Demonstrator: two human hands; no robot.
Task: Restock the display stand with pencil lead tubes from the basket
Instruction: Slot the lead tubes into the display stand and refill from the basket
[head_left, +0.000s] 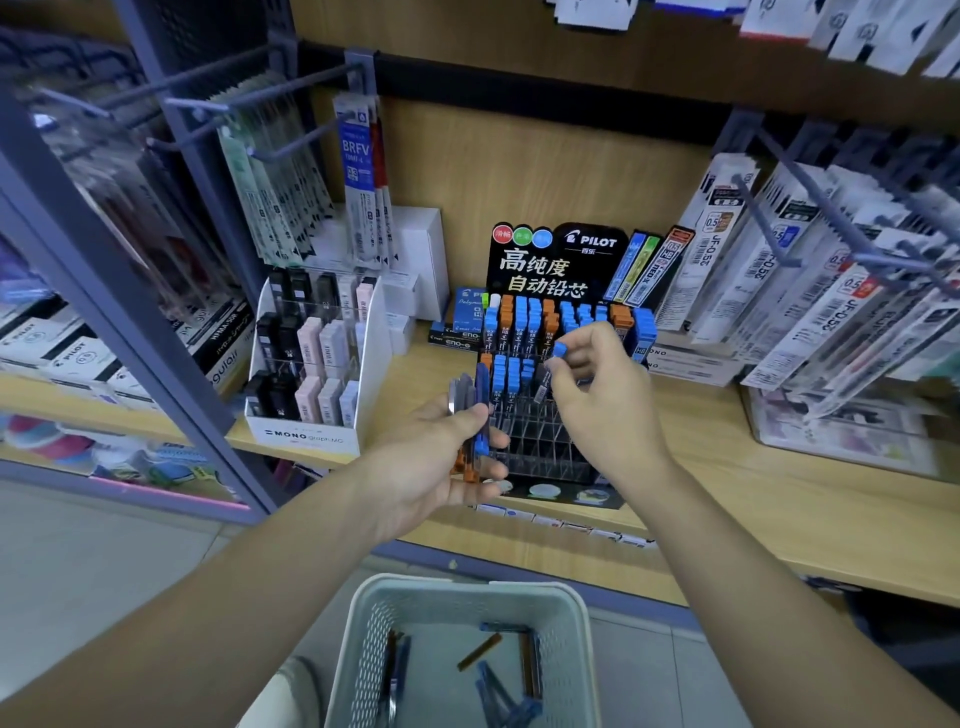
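**Blue-capped tube poised over the stand**

Gripped in the left hand (441, 460), fingers curled: a fanned bundle of tubes (467, 402), slim, smooth, dark-bodied, capped blue and orange. Just right of that hand, the display stand (540, 444), a glossy dark grid of narrow square slots, back rows filled, front ones vacant. Pinched between thumb and fingertips of the right hand (602, 389): a single tube (543, 383), cap up, above the slots. Keep upright, match cap colour to the row, lower straight, release once seated. Below both hands, in the pale perforated basket (467, 584), a few loose tubes (480, 650).
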